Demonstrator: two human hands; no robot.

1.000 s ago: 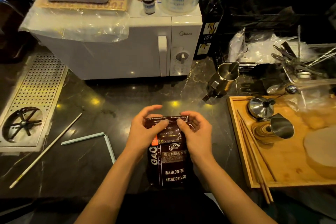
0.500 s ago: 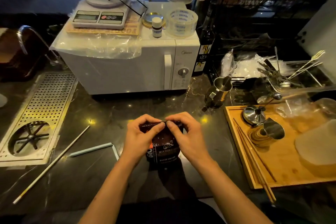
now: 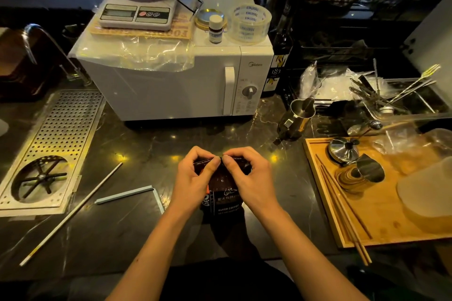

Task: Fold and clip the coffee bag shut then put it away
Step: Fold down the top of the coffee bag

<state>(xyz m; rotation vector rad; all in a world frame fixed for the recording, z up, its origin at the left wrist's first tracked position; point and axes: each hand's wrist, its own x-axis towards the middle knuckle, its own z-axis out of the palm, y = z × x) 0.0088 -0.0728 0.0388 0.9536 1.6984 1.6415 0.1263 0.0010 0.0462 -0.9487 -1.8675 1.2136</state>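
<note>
1. A dark marble counter (image 3: pixel 151 232) lies under dim light, with a white microwave (image 3: pixel 176 83) beyond the hands.
2. The coffee bag (image 3: pixel 223 193) stands between the hands.
3. The left hand (image 3: pixel 193 181) and right hand (image 3: pixel 249 178) each pinch its folded top edge, thumbs nearly meeting.
4. A pale blue clip (image 3: pixel 129 197) lies left of the left hand; a wooden tray (image 3: pixel 325 203) sits right of the right hand.

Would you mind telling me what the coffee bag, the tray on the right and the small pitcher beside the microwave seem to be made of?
Coffee bag: glossy black plastic or foil laminate, judging by its sheen and creases.
Tray: light wood, possibly bamboo; warm matte surface with visible grain.
Pitcher: polished metal, likely stainless steel, given its mirror-like reflections.
</note>
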